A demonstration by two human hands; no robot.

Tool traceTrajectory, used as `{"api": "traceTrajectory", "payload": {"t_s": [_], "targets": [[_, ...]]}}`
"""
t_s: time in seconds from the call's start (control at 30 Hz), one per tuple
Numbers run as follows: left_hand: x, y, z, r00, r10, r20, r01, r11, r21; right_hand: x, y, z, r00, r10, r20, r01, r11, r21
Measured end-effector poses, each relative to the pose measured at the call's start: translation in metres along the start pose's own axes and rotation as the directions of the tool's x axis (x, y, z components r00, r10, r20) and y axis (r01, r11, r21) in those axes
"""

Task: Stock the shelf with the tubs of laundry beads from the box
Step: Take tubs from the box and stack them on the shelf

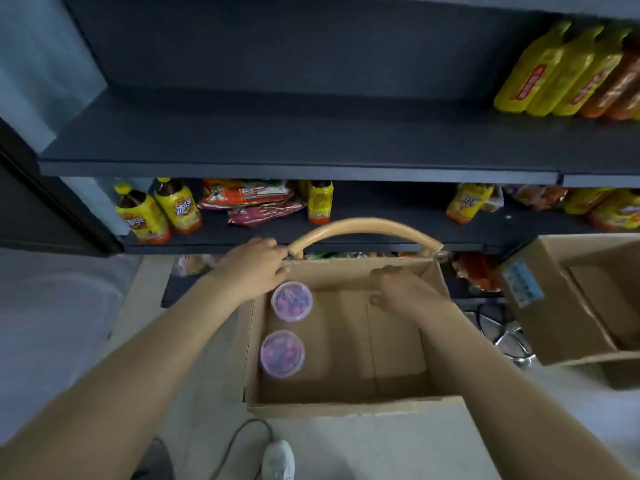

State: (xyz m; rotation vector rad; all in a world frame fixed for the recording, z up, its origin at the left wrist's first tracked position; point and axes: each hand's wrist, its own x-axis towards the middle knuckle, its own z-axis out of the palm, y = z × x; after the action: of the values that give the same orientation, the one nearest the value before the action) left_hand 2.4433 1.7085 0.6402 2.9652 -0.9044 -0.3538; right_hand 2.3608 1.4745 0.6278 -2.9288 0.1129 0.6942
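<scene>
My left grip (256, 268) hangs released, a tub of beads (292, 301) just beside its palm; my right grip (398, 289), released too, hovers inside the box (346, 355).

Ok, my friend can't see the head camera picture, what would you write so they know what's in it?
A person's left hand and right hand reach over an open cardboard box where two tubs of purple laundry beads sit along the left wall. Behind is a dark shelf with yellow bottles at its right.
</scene>
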Motion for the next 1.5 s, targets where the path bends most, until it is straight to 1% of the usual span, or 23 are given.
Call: {"api": "traceTrajectory", "payload": {"t_s": [0.07,0.17,0.27,0.4,0.47,0.6,0.7,0.77,0.87,0.9,0.93,0.97,1.0,1.03,1.07,1.17,1.27,1.33,1.4,1.5], "targets": [[0.013,-0.012,0.029,0.998,0.003,0.056,-0.001,1.000,-0.028,0.014,-0.008,0.031,0.997,0.022,0.073,-0.023,1.000,0.013],[0.031,-0.026,0.074,0.993,0.008,0.118,0.004,0.995,-0.097,0.035,-0.021,0.073,0.980,0.032,0.199,-0.029,0.999,-0.017],[0.051,-0.035,0.117,0.986,-0.031,0.162,0.063,0.978,-0.198,0.051,-0.034,0.113,0.959,0.011,0.284,-0.016,1.000,0.015],[0.075,-0.037,0.175,0.972,-0.133,0.196,0.186,0.941,-0.282,0.069,-0.045,0.161,0.944,-0.006,0.330,-0.017,0.998,0.067],[0.088,-0.038,0.206,0.958,-0.190,0.216,0.249,0.924,-0.290,0.077,-0.048,0.182,0.935,-0.013,0.356,-0.020,0.996,0.087],[0.115,-0.038,0.256,0.935,-0.288,0.207,0.342,0.887,-0.311,0.092,-0.043,0.218,0.927,-0.001,0.375,-0.045,0.992,0.114],[0.133,-0.038,0.281,0.904,-0.390,0.176,0.425,0.869,-0.255,0.101,-0.033,0.240,0.920,0.021,0.392,-0.069,0.992,0.108],[0.143,-0.040,0.295,0.863,-0.458,0.214,0.505,0.796,-0.334,0.108,-0.028,0.252,0.915,0.038,0.401,-0.092,0.989,0.115],[0.153,-0.052,0.323,0.805,-0.491,0.333,0.589,0.597,-0.544,0.120,-0.024,0.265,0.911,0.062,0.407,-0.141,0.976,0.169],[0.153,-0.056,0.330,0.780,-0.495,0.383,0.615,0.494,-0.615,0.123,-0.022,0.269,0.910,0.062,0.410,-0.149,0.971,0.185],[0.153,-0.058,0.334,0.745,-0.500,0.441,0.638,0.341,-0.690,0.127,-0.021,0.273,0.908,0.060,0.414,-0.154,0.968,0.199],[0.153,-0.058,0.333,0.703,-0.492,0.514,0.657,0.170,-0.735,0.129,-0.019,0.277,0.905,0.057,0.421,-0.158,0.965,0.211],[0.153,-0.058,0.333,0.677,-0.466,0.569,0.655,0.030,-0.755,0.131,-0.019,0.281,0.901,0.054,0.430,-0.163,0.961,0.221],[0.152,-0.057,0.331,0.664,-0.449,0.598,0.653,-0.042,-0.756,0.132,-0.020,0.285,0.897,0.053,0.439,-0.169,0.958,0.231],[0.152,-0.055,0.329,0.663,-0.441,0.605,0.643,-0.078,-0.762,0.134,-0.022,0.288,0.892,0.053,0.449,-0.179,0.953,0.243],[0.153,-0.050,0.322,0.671,-0.446,0.592,0.602,-0.139,-0.786,0.140,-0.030,0.289,0.891,0.067,0.449,-0.235,0.914,0.332],[0.153,-0.049,0.319,0.660,-0.457,0.596,0.600,-0.155,-0.785,0.148,-0.043,0.289,0.902,0.095,0.421,-0.310,0.821,0.479],[0.152,-0.050,0.317,0.656,-0.457,0.601,0.605,-0.158,-0.780,0.154,-0.053,0.291,0.891,0.115,0.438,-0.379,0.719,0.582],[0.153,-0.050,0.318,0.647,-0.448,0.617,0.610,-0.180,-0.772,0.159,-0.064,0.296,0.864,0.140,0.483,-0.468,0.578,0.669],[0.152,-0.048,0.316,0.635,-0.448,0.629,0.610,-0.209,-0.764,0.163,-0.076,0.306,0.826,0.201,0.527,-0.562,0.366,0.742]]}}
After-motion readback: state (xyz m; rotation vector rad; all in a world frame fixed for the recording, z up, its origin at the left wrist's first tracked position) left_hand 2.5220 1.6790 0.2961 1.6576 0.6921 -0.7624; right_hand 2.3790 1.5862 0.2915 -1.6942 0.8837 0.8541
